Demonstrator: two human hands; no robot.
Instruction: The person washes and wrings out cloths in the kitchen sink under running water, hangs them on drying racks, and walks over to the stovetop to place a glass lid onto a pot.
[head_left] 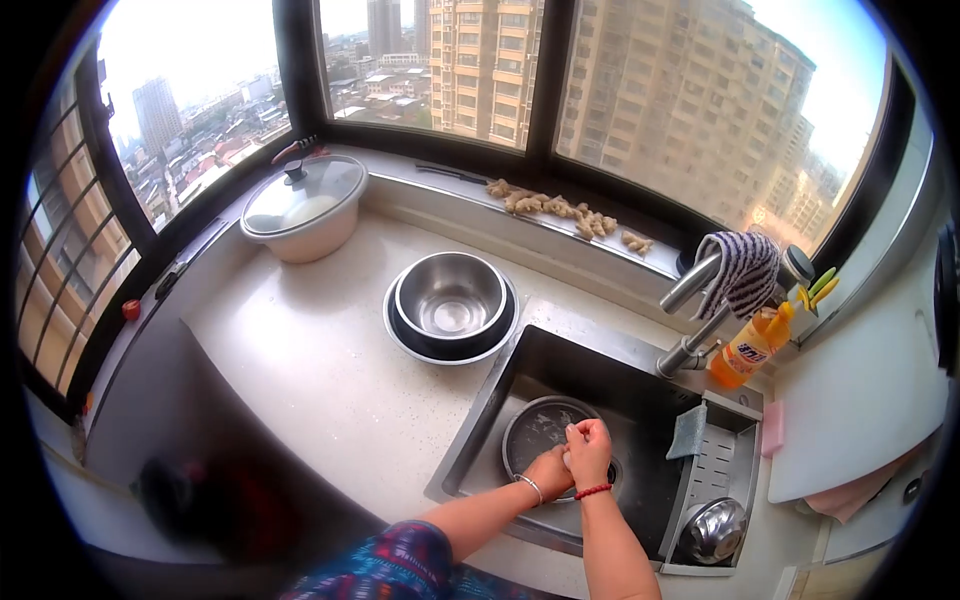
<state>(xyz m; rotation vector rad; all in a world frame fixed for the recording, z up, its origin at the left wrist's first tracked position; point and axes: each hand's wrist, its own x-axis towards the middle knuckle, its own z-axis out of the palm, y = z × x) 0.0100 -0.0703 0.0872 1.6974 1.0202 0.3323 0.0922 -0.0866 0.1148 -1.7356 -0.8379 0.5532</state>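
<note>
Both of my hands meet over a round dark basin (530, 428) that stands in the sink (640, 400); some liquid or wet residue shows in its bottom. My left hand (547, 471), with a silver bracelet at the wrist, has its fingers curled. My right hand (590, 446), wearing a red bead bracelet, is closed against it with fingers pinched together. A small pale spot shows between the hands, too little visible to name.
Nested steel bowls (451, 300) sit left of the sink. A lidded pot (305, 210) stands at the back left. Ginger pieces (550, 205) line the sill. Right of the sink are the faucet (690, 350), an orange soap bottle (745, 350), a grey cloth (688, 432) and a steel bowl (715, 530).
</note>
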